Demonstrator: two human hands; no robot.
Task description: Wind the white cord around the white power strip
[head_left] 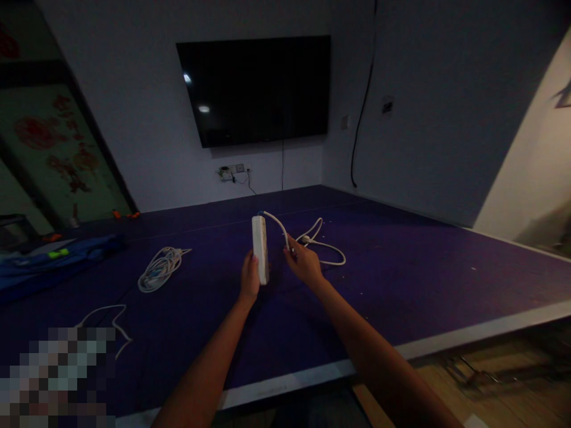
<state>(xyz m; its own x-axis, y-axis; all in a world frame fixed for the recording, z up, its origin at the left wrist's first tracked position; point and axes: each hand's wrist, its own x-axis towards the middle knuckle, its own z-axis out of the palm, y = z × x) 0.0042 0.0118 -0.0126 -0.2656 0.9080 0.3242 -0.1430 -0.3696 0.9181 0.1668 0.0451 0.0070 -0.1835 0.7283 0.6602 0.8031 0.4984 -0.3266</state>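
My left hand (250,279) is wrapped round the lower end of a white power strip (259,245), holding it upright above a purple platform (401,279). Its white cable (323,249) leaves the top of the strip, arcs to the right and loops on the purple surface. My right hand (302,260) is closed in a pinch on that cable just to the right of the strip.
A coiled white cable bundle (158,268) lies to the left, and another loose white cable (109,318) nearer the front. Blue fabric (53,261) sits at far left. A dark wall-mounted screen (259,89) and wall sockets (234,172) are behind. The platform's white front edge (468,333) meets wooden floor.
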